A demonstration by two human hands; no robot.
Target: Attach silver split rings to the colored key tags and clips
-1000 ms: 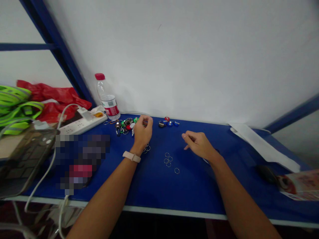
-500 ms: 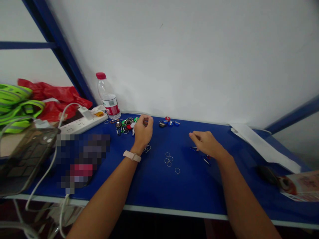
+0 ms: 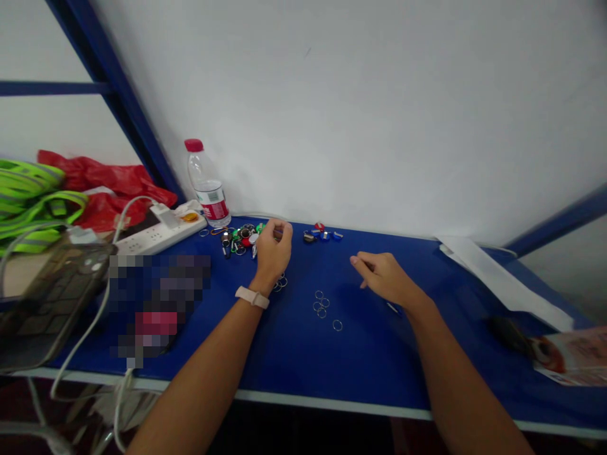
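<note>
A blue workbench [image 3: 303,360] runs along a white wall [image 3: 360,114]. At 11 o'clock, the curled left hand [image 3: 274,251] touches a heap of key tags [image 3: 241,237], and whatever it grips is hidden. At 1 o'clock, the half-open right hand [image 3: 386,278] holds nothing visible, just beside split rings [image 3: 321,304] at 12 o'clock.

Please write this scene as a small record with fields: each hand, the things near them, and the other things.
Left hand: fingers curled; cannot tell if it holds something; wears a pale wrist band.
Right hand: fingers loosely bent, holding nothing visible.
Near left hand: pile of colored key tags.
Near right hand: small metal rings.
Surface: blue table.
Other things: water bottle, power strip, red plastic bag, green reflective vest.
</note>
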